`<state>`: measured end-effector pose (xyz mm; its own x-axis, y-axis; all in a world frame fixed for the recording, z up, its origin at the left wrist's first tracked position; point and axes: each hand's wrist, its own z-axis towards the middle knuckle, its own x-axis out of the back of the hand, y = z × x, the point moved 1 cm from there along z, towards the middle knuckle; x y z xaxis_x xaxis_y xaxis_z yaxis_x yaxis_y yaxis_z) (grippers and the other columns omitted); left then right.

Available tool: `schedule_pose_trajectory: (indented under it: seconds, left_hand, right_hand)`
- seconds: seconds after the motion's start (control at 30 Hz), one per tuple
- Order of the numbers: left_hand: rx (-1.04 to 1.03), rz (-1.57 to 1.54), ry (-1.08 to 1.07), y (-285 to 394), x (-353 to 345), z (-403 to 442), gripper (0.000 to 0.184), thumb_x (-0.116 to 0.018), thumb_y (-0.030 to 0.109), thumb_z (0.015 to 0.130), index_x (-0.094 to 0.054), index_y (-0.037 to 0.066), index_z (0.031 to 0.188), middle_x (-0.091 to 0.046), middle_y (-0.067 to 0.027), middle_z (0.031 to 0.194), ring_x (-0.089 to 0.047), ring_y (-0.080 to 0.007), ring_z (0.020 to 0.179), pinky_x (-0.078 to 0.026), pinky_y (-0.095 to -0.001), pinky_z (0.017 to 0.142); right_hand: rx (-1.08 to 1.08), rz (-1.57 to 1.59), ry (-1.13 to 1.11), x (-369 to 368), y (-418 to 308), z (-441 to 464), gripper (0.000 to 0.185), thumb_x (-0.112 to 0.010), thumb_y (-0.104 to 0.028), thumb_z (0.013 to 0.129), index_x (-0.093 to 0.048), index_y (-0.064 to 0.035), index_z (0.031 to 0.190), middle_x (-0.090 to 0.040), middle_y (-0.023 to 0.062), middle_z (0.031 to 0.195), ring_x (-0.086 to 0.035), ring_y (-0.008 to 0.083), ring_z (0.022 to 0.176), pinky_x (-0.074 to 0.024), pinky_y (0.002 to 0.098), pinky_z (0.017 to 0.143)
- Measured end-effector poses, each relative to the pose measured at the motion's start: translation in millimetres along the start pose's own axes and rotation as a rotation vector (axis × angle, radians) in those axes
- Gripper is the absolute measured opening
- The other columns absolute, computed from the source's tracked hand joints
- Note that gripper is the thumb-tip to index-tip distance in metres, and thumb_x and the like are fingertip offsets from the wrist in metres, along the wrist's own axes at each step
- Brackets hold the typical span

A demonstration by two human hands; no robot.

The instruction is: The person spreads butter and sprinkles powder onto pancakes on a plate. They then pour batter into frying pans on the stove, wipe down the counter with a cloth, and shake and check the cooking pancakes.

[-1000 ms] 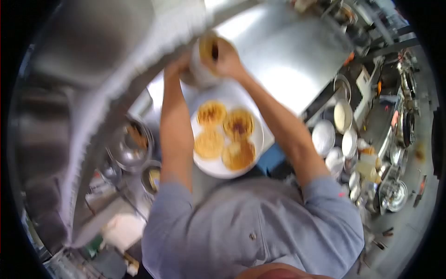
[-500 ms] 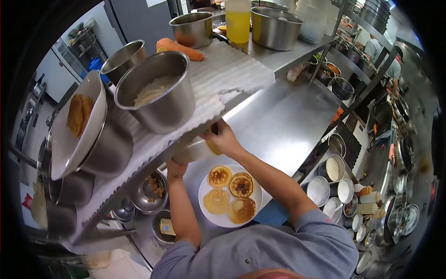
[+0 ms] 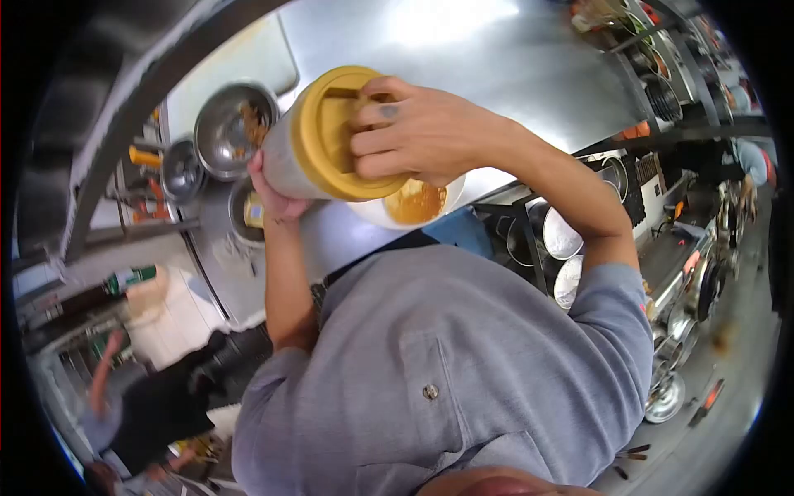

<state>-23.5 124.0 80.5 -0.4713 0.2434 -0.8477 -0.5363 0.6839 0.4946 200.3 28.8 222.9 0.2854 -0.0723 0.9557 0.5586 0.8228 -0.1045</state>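
A translucent canister with a yellow lid is held tilted in front of me, above the counter. My left hand is closed around the canister's lower side. On the lid, my right hand has its fingers curled into the recess. Behind and below the canister, a white plate shows only partly. One browned pancake is visible on it; the canister and my right hand cover the rest of the plate.
Left of the canister stand a steel bowl with brown food pieces, a smaller steel bowl and another holding a yellow packet. A shelf edge runs along the left. Co-workers appear at lower left and far right; pots stand right.
The canister has come out from under the shelf, up and closer to me, in both hands. My view has tilted down. The plate of pancakes is now mostly covered.
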Motion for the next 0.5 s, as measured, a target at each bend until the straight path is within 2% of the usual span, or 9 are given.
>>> schedule_pose_trajectory:
  seconds: [0.03, 0.1, 0.17, 0.27, 0.3, 0.37, 0.43, 0.47, 0.5]
  left_hand:
    - [-0.015, -0.014, 0.033, -4, 8, -7, 0.069, -0.037, 0.059, 0.082, -0.042, 0.011, 0.13, -0.045, -0.0126, 0.132, -0.049, -0.0293, 0.115, -0.043, -0.0458, 0.094]
    - [0.076, -0.118, -0.071, -6, 16, -12, 0.065, -0.036, 0.056, 0.085, -0.044, 0.009, 0.129, -0.048, -0.0128, 0.13, -0.05, -0.0274, 0.115, -0.043, -0.0447, 0.095]
    - [0.058, -0.101, 0.07, -15, 26, -22, 0.058, -0.034, 0.05, 0.089, -0.044, 0.01, 0.129, -0.048, -0.0109, 0.13, -0.05, -0.0275, 0.115, -0.044, -0.0436, 0.094]
    - [-0.052, -0.091, 0.115, -25, 18, -42, 0.062, -0.04, 0.053, 0.085, -0.046, 0.009, 0.127, -0.049, -0.0123, 0.128, -0.051, -0.0289, 0.113, -0.043, -0.0465, 0.094]
    - [-0.116, -0.126, 0.035, -30, 20, -51, 0.061, -0.04, 0.053, 0.085, -0.046, 0.009, 0.127, -0.049, -0.0125, 0.128, -0.05, -0.029, 0.114, -0.043, -0.0461, 0.094]
    - [-0.201, -0.159, -0.029, -35, 41, -62, 0.061, -0.04, 0.052, 0.085, -0.046, 0.009, 0.127, -0.049, -0.0126, 0.128, -0.049, -0.0291, 0.115, -0.043, -0.0457, 0.094]
    - [-0.211, -0.249, 0.037, -37, 73, -56, 0.061, -0.041, 0.053, 0.085, -0.046, 0.009, 0.127, -0.049, -0.013, 0.128, -0.048, -0.0299, 0.116, -0.043, -0.0459, 0.095]
    - [-0.265, -0.108, 0.139, -37, 53, -63, 0.062, -0.041, 0.054, 0.084, -0.046, 0.01, 0.127, -0.049, -0.013, 0.127, -0.047, -0.0298, 0.117, -0.042, -0.0461, 0.095]
    - [-0.266, -0.107, 0.143, -38, 60, -63, 0.062, -0.041, 0.054, 0.084, -0.046, 0.01, 0.127, -0.049, -0.013, 0.127, -0.047, -0.0298, 0.117, -0.042, -0.0461, 0.095]
  right_hand:
    - [0.061, -0.102, 0.003, -3, -4, -5, 0.027, -0.065, -0.017, 0.064, -0.047, -0.015, 0.084, -0.047, 0.0003, 0.09, -0.048, 0.0213, 0.101, -0.0359, 0.0432, 0.092]
    - [0.081, -0.159, 0.044, -7, -8, -14, 0.025, -0.062, -0.012, 0.064, -0.047, -0.0166, 0.083, -0.048, -0.001, 0.093, -0.048, 0.0189, 0.106, -0.0346, 0.0455, 0.097]
    - [0.139, -0.354, 0.054, 1, -4, -27, 0.027, -0.064, -0.011, 0.063, -0.047, -0.016, 0.083, -0.05, -0.0003, 0.097, -0.049, 0.0197, 0.105, -0.0369, 0.0459, 0.093]
    - [-0.437, -0.214, 0.032, -2, 29, -73, 0.034, -0.07, -0.011, 0.061, -0.049, -0.0102, 0.088, -0.051, 0.0062, 0.103, -0.049, 0.0264, 0.105, -0.0402, 0.0434, 0.09]
    - [-0.617, -0.219, 0.034, -19, 47, -96, 0.037, -0.071, -0.012, 0.061, -0.05, -0.0074, 0.09, -0.051, 0.0087, 0.104, -0.049, 0.0294, 0.106, -0.0416, 0.0423, 0.088]
    - [-0.92, -0.163, -0.177, -68, 86, -151, 0.049, -0.071, -0.018, 0.064, -0.053, -0.0046, 0.108, -0.052, 0.0126, 0.11, -0.048, 0.0327, 0.107, -0.0407, 0.0414, 0.091]
    - [-0.95, -0.105, -0.159, -119, 112, -192, 0.049, -0.071, -0.018, 0.066, -0.053, -0.0056, 0.11, -0.053, 0.0127, 0.111, -0.049, 0.0333, 0.107, -0.0423, 0.0418, 0.089]
    - [-0.994, -0.055, -0.143, -130, 117, -200, 0.049, -0.07, -0.019, 0.068, -0.054, -0.0066, 0.113, -0.053, 0.0128, 0.113, -0.049, 0.0338, 0.107, -0.0439, 0.0423, 0.087]
    - [-0.991, -0.052, -0.143, -130, 111, -191, 0.049, -0.07, -0.019, 0.068, -0.054, -0.0066, 0.113, -0.053, 0.0128, 0.113, -0.049, 0.0338, 0.107, -0.0439, 0.0423, 0.087]
